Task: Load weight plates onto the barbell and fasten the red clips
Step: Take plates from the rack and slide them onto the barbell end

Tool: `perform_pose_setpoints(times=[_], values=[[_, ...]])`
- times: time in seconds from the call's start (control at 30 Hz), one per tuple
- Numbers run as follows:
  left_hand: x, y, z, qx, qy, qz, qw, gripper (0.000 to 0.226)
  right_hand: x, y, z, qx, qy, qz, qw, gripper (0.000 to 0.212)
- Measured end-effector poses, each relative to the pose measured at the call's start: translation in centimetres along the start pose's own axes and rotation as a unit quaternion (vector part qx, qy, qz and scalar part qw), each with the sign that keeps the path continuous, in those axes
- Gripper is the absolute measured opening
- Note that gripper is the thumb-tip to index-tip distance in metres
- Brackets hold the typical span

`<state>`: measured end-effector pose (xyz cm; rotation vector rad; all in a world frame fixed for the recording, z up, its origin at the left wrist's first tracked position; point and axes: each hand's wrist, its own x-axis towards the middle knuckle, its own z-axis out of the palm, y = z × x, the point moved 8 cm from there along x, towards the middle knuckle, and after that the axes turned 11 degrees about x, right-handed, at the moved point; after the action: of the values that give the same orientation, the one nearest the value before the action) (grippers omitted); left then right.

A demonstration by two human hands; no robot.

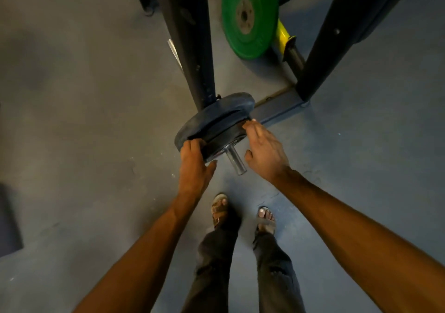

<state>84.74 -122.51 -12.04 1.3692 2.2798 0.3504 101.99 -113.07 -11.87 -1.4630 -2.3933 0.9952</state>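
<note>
Larger dark plates [216,113] are seen on the barbell sleeve [235,159] just beyond the fingers, w/ a smaller outer plate [225,139] held betw. both hands. Left hand [195,161] fingers [190,144] are curled over the plate rim. Right hand [265,151] fingers [250,128] are laid together, fairly straight, on the opposite rim, thumb spread apart. Bare sleeve end pokes out betw. the palms, so loading this side is judged nearly done, clip not yet fitted. No red clips are seen; other bar end is out of view, bar support is hidden behind the plates, & plate gaps can't be judged in the dim light.
</note>
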Motion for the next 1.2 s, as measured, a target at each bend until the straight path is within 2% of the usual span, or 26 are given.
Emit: perform_pose_setpoints(times=[0.1,0.33,0.53,0.6,0.7,0.87,0.97,1.07,1.2], values=[[0.6,-0.5,0.0,-0.001,0.034,-0.020,0.999,0.042,0.7,0.6,0.3,-0.011,-0.007,-0.043,0.999,0.081],[-0.6,-1.1,1.1,-0.042,0.077,-0.073,0.993,0.039,1.2,1.8,1.1,-0.008,-0.014,-0.065,0.998,0.083],[-2.8,-0.4,3.0,-0.012,0.025,-0.023,0.999,0.035,1.5,1.4,0.9,-0.028,-0.029,-0.111,0.993,0.066],[-2.9,-0.8,3.2,-0.018,0.020,-0.026,0.999,0.040,2.1,1.1,0.9,-0.064,-0.050,-0.143,0.986,0.062],[-2.0,-1.4,3.0,-0.011,0.008,-0.030,0.999,0.042,3.1,0.3,0.7,-0.089,-0.065,-0.169,0.979,0.045],[-1.3,-1.0,2.8,0.054,-0.018,0.013,0.998,0.030,3.1,0.1,1.5,-0.092,-0.152,-0.140,0.974,0.038],[-2.2,-0.3,3.5,0.082,-0.062,0.037,0.994,0.029,1.8,1.1,1.8,-0.104,-0.182,-0.130,0.969,0.034],[-4.7,0.8,4.2,0.083,-0.115,0.070,0.987,0.022,-1.2,2.3,1.9,-0.087,-0.220,-0.119,0.964,0.025],[-9.8,2.8,4.0,0.092,-0.148,0.105,0.979,0.029,-7.9,3.9,0.0,-0.018,-0.237,-0.102,0.966,0.026]])
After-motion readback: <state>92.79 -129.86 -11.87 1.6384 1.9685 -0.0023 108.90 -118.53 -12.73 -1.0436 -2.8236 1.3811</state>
